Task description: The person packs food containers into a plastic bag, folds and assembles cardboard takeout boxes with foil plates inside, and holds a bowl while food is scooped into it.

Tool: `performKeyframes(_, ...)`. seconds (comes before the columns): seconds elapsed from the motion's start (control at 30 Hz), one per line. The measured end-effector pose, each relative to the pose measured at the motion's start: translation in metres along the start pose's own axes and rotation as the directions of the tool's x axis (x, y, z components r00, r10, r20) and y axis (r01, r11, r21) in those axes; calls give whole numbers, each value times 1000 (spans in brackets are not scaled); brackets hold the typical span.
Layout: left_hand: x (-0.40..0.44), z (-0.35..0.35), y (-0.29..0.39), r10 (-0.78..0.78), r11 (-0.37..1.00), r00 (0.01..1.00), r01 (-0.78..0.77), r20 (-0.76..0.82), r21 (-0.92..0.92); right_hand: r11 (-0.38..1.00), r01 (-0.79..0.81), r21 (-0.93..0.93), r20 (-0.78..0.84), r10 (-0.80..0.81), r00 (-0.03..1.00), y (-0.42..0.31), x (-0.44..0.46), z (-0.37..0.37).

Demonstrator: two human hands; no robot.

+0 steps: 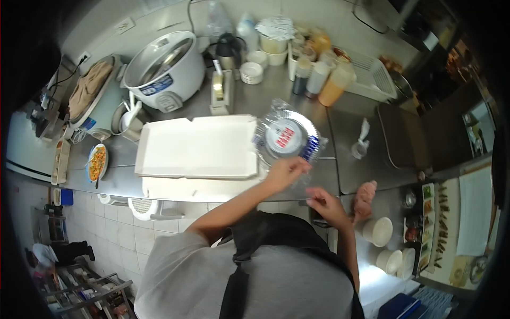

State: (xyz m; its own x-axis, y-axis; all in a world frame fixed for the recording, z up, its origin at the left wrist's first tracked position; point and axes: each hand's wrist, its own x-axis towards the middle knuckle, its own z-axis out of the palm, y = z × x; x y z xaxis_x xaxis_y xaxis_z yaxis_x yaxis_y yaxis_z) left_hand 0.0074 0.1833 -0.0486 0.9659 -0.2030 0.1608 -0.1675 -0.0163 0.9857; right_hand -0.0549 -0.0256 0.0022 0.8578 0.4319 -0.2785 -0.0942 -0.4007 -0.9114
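A stack of round foil trays in clear plastic wrap, with red and blue print, lies on the steel counter. My left hand is at the near edge of this package, its fingers closed in a pinch on the plastic wrap. Just to the right and closer to my body, my right hand has its fingers partly spread, with nothing visible in it. Left of the package lies a flat white cardboard box, another pale cardboard piece showing under its front edge.
A large rice cooker, a tape dispenser and sauce bottles line the back. A plate of diced food is at the left. A twisted plastic bag, white tubs and an ingredient rack are at the right.
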Motion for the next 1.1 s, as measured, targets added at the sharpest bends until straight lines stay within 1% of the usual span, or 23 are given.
performKeyframes(0.07, 3, -87, -2, -40, 981, 976, 79, -214, 178, 976, 205, 70, 26, -207, 978, -29, 72, 35)
performKeyframes(0.13, 6, -163, -35, -59, 970, 911, 149, -409, 193, 931, 234, 281, 50, -258, 965, -47, 147, 74)
performKeyframes(0.2, 11, -212, -24, -128, 931, 858, 276, -497, 237, 922, 182, 343, 77, -220, 972, -80, 213, 105)
performKeyframes(0.23, 11, -229, -20, -161, 907, 826, 340, -541, 249, 941, 146, 307, 57, -171, 984, -87, 249, 120)
performKeyframes(0.27, 11, -241, -24, -58, 882, 853, 287, -519, 374, 956, 108, 271, 37, -123, 992, -91, 283, 133)
performKeyframes(0.33, 14, -260, -27, 140, 776, 891, 171, -431, 607, 987, -3, 164, 16, 1, 1000, -107, 334, 149)
performKeyframes(0.37, 16, -268, -24, 81, 705, 908, 239, -411, 668, 993, -57, 107, -2, 58, 998, -114, 354, 157)
performKeyframes(0.47, 27, -286, -21, 69, 690, 933, 211, -352, 693, 957, -164, 239, -47, 180, 983, -115, 389, 175)
performKeyframes(0.5, 32, -289, -23, 111, 730, 930, 162, -350, 664, 954, -78, 291, -78, 105, 991, -110, 395, 178)
performKeyframes(0.57, 38, -298, -28, -5, 726, 937, 244, -350, 643, 919, 93, 383, -148, -39, 988, -95, 400, 185)
performKeyframes(0.6, 39, -302, -29, -67, 719, 936, 286, -347, 633, 951, 114, 286, -152, -73, 986, -97, 387, 186)
performKeyframes(0.67, 41, -309, -34, -92, 765, 940, 278, -328, 581, 983, 159, 89, -155, -144, 977, -122, 329, 185)
performKeyframes(0.73, 47, -314, -41, -126, 811, 938, 285, -324, 510, 975, 158, -159, -101, -175, 979, -133, 272, 186)
performKeyframes(0.8, 51, -317, -53, -178, 849, 928, 313, -328, 425, 953, 227, -200, -29, -237, 971, -142, 220, 185)
performKeyframes(0.83, 53, -316, -51, -198, 873, 901, 341, -386, 349, 955, 240, -176, 4, -243, 970, -141, 200, 186)
performKeyframes(0.9, 58, -310, -37, -286, 842, 855, 440, -433, 313, 957, 263, -121, 65, -257, 964, -136, 170, 188)
performKeyframes(0.93, 60, -306, -29, -327, 822, 830, 486, -453, 296, 942, 296, -159, 65, -290, 955, -134, 164, 186)
performKeyframes(1.0, 63, -306, -41, -250, 804, 859, 442, -446, 399, 903, 362, -233, 64, -357, 932, -129, 153, 181)
performKeyframes(1.03, 64, -306, -41, -210, 789, 876, 414, -435, 454, 911, 352, -215, 72, -344, 936, -125, 153, 180)
performKeyframes(1.1, 70, -302, -35, -115, 629, 868, 439, -482, 642, 931, 317, -179, 69, -310, 948, -113, 158, 182)
